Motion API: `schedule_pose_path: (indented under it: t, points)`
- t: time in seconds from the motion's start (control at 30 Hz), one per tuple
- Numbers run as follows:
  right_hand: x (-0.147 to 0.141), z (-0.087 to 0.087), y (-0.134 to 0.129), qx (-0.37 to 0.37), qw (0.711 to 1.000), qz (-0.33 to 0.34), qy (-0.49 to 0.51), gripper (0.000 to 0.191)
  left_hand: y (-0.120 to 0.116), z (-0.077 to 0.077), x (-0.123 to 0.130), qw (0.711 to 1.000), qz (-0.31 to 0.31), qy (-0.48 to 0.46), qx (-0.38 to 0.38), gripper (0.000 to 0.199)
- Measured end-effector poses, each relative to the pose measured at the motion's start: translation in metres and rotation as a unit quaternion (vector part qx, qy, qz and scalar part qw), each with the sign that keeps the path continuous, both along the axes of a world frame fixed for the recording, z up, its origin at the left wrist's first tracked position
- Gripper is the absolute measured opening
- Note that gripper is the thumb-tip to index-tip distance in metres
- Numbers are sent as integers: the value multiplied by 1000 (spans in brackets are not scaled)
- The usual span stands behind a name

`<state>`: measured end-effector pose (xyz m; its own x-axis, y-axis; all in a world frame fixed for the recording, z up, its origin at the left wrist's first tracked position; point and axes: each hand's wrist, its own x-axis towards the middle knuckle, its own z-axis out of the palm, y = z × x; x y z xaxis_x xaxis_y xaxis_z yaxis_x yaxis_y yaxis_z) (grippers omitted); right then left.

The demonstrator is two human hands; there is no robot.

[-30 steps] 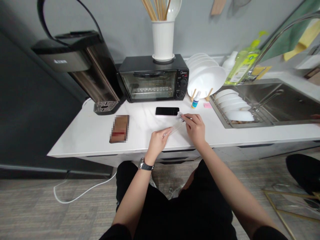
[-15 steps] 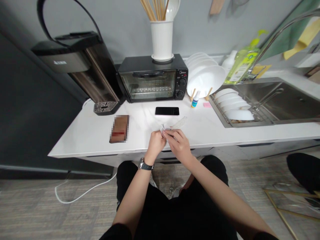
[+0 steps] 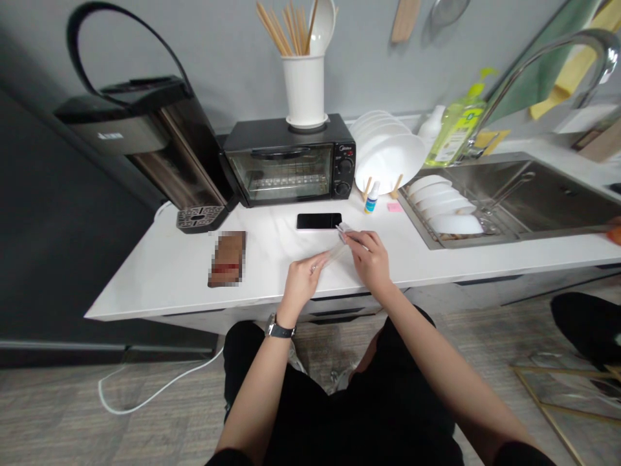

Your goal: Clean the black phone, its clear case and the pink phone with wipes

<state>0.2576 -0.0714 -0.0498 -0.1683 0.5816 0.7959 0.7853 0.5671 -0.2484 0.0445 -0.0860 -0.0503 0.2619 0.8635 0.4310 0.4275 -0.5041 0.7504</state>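
Note:
A thin, clear plastic strip (image 3: 334,254) stretches at a slant between my hands, just over the counter's front part. My left hand (image 3: 301,279) pinches its lower left end. The upper right end, where something whitish and crumpled shows, is closed in the fingers of my right hand (image 3: 371,260). Whether that crumpled bit belongs to the strip, I cannot tell. Directly behind my hands lies a black-screened phone (image 3: 317,221). Beyond it to the right stand a small spray bottle (image 3: 372,198) with a blue label and a pink sticky pad (image 3: 394,207).
A blurred-out brown flat item (image 3: 228,259) lies left on the white counter (image 3: 160,278). Behind are a drink dispenser (image 3: 179,155), a toaster oven (image 3: 288,168) carrying a utensil holder (image 3: 305,90), and racked plates (image 3: 391,158). The sink (image 3: 543,194) holds stacked bowls at right.
My hands have moved apart, the right one up and to the right, and the strip now spans between them. The view has shifted slightly.

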Motion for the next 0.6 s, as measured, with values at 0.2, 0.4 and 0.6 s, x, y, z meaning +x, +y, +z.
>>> schedule_pose_path:
  t: [0.2,0.4,0.6]
  points:
    - [13,5,12,12,1000,-14,0,43,0,-2,0,1000,6,-1,3,29]
    - [1,1,1,22,1000,-14,13,43,0,-1,0,1000,1,-3,5,30]
    - [-34,4,-25,7,999,51,7,51,1,0,0,1000,14,20,16,28]
